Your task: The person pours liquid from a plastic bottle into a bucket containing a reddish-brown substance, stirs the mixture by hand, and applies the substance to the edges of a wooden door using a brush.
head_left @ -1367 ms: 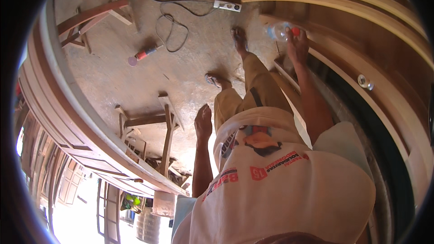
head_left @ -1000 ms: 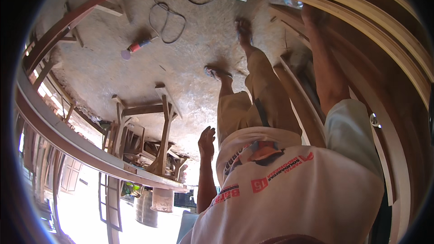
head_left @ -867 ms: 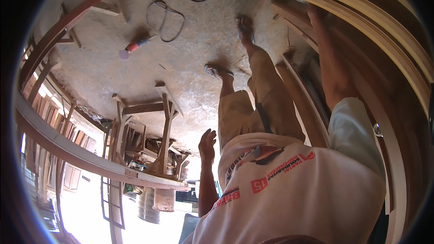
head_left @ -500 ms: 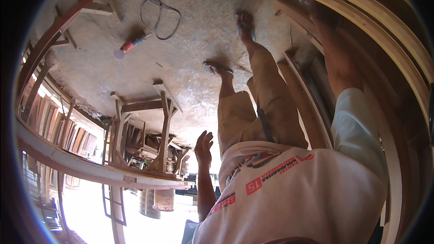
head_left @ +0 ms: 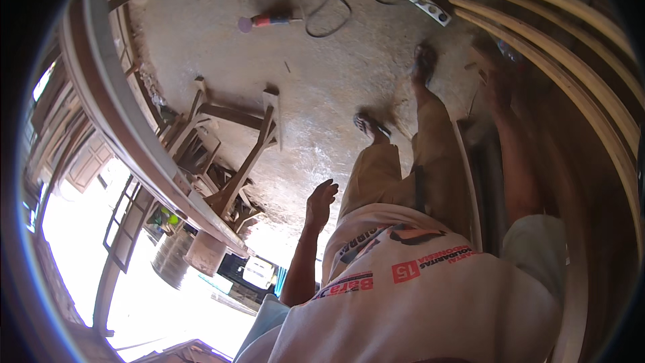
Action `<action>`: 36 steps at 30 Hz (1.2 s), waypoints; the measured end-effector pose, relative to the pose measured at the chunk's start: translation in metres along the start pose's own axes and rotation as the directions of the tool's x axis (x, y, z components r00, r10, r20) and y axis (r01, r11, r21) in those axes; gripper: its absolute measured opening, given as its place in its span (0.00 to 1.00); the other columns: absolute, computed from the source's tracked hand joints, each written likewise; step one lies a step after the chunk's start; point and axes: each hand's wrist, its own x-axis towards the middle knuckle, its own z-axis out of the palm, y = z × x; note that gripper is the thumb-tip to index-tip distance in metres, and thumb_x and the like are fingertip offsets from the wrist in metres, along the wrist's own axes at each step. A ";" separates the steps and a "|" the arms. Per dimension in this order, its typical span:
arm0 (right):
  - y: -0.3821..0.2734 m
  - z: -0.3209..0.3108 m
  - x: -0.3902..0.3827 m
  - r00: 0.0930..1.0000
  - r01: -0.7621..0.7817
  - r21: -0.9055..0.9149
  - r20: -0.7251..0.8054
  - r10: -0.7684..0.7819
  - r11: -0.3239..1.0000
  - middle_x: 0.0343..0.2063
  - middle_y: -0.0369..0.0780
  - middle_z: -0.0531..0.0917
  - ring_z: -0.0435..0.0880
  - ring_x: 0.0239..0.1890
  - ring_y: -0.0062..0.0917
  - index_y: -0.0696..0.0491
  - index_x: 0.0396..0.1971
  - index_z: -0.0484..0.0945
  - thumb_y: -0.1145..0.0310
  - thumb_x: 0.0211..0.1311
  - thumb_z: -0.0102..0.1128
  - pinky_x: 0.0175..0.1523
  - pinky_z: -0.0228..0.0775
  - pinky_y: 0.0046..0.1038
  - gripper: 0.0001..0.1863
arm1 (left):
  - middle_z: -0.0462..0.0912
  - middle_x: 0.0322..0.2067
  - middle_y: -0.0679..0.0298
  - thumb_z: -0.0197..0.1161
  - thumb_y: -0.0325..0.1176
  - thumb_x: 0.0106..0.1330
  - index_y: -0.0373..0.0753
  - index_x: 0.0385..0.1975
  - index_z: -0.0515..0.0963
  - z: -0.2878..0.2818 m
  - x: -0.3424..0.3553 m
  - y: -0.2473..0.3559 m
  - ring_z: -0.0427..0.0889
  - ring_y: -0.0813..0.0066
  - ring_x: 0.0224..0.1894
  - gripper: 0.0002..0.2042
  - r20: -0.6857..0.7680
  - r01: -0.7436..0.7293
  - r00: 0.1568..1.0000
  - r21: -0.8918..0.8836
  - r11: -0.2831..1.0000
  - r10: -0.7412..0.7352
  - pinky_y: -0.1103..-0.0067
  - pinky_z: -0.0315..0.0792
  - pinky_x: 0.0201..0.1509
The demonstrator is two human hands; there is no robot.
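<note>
My left hand (head_left: 321,202) hangs beside my thigh over the dusty concrete floor (head_left: 322,94), fingers loosely apart and holding nothing. My right arm stretches forward along the right side. My right hand (head_left: 498,86) is blurred and lies against the bent wooden strips (head_left: 557,60). A pale, glassy shape (head_left: 508,50) shows just beyond its fingers; I cannot tell whether the hand grips it. My legs in tan trousers and my sandalled feet (head_left: 371,124) stand on the floor between the two hands.
A red-handled power tool (head_left: 269,21) with its black cable (head_left: 326,3) lies on the floor near a white power strip (head_left: 428,7). Unfinished wooden chair frames (head_left: 228,141) are stacked at the left, beside a long wooden frame (head_left: 127,141).
The view has swung and tilted. My right arm, which held a clear bottle at first, has reached further along the curved strips and is now blurred. My left hand still hangs empty.
</note>
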 end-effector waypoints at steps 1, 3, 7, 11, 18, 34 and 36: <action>-0.004 0.034 -0.018 0.994 0.040 0.186 -0.103 -0.021 0.982 0.55 0.52 0.85 0.84 0.60 0.45 0.60 0.58 0.78 0.57 0.71 0.65 0.65 0.75 0.41 0.24 | 0.85 0.59 0.54 0.58 0.46 0.81 0.34 0.71 0.72 -0.005 -0.003 -0.004 0.83 0.66 0.61 0.26 0.018 -0.010 1.000 -0.012 1.000 0.011 0.68 0.77 0.67; -0.023 0.058 -0.042 0.998 -0.010 0.460 -0.044 0.034 0.888 0.55 0.53 0.84 0.83 0.61 0.47 0.61 0.59 0.77 0.55 0.71 0.65 0.65 0.74 0.42 0.27 | 0.85 0.60 0.54 0.58 0.47 0.81 0.34 0.71 0.72 -0.014 -0.009 -0.027 0.83 0.65 0.62 0.27 0.014 -0.092 0.996 -0.063 0.994 0.093 0.68 0.77 0.66; -0.065 0.050 -0.101 0.948 -0.277 0.540 0.291 0.133 0.795 0.65 0.52 0.78 0.78 0.66 0.47 0.62 0.70 0.69 0.50 0.73 0.64 0.69 0.71 0.43 0.37 | 0.85 0.60 0.53 0.56 0.48 0.82 0.34 0.70 0.72 -0.035 -0.021 -0.096 0.84 0.62 0.62 0.27 -0.058 -0.224 0.974 -0.165 0.961 0.217 0.67 0.78 0.66; -0.114 0.021 -0.162 0.922 -0.315 0.379 0.342 0.184 0.870 0.70 0.52 0.74 0.73 0.73 0.46 0.61 0.74 0.67 0.48 0.74 0.61 0.72 0.68 0.44 0.40 | 0.88 0.55 0.54 0.55 0.47 0.81 0.34 0.68 0.75 -0.040 -0.051 -0.208 0.86 0.64 0.58 0.26 -0.188 -0.257 0.957 -0.200 0.946 0.221 0.69 0.81 0.60; -0.252 0.002 -0.206 0.943 0.246 0.332 0.135 -0.305 0.910 0.39 0.45 0.89 0.89 0.38 0.30 0.61 0.48 0.83 0.57 0.70 0.67 0.45 0.79 0.34 0.21 | 0.90 0.49 0.51 0.57 0.46 0.76 0.32 0.60 0.82 0.007 -0.073 -0.450 0.88 0.61 0.51 0.24 -0.379 -0.178 0.925 -0.520 0.835 -0.039 0.68 0.80 0.56; -0.864 -0.182 -0.380 -0.155 0.905 -0.423 -0.438 -0.885 0.051 0.55 0.51 0.82 0.80 0.61 0.48 0.58 0.63 0.77 0.62 0.72 0.67 0.63 0.75 0.45 0.25 | 0.86 0.59 0.50 0.60 0.45 0.81 0.31 0.64 0.78 -0.249 -0.089 -0.434 0.84 0.62 0.63 0.24 -0.827 -0.666 0.562 -0.447 0.597 0.009 0.71 0.74 0.67; -0.889 -0.176 -0.378 0.082 0.903 -0.383 -0.291 -0.953 0.195 0.56 0.51 0.82 0.80 0.61 0.49 0.57 0.64 0.75 0.64 0.72 0.66 0.63 0.75 0.46 0.25 | 0.86 0.59 0.50 0.59 0.44 0.81 0.31 0.65 0.77 -0.272 -0.096 -0.437 0.83 0.62 0.63 0.23 -0.827 -0.652 0.561 -0.472 0.593 -0.041 0.71 0.74 0.67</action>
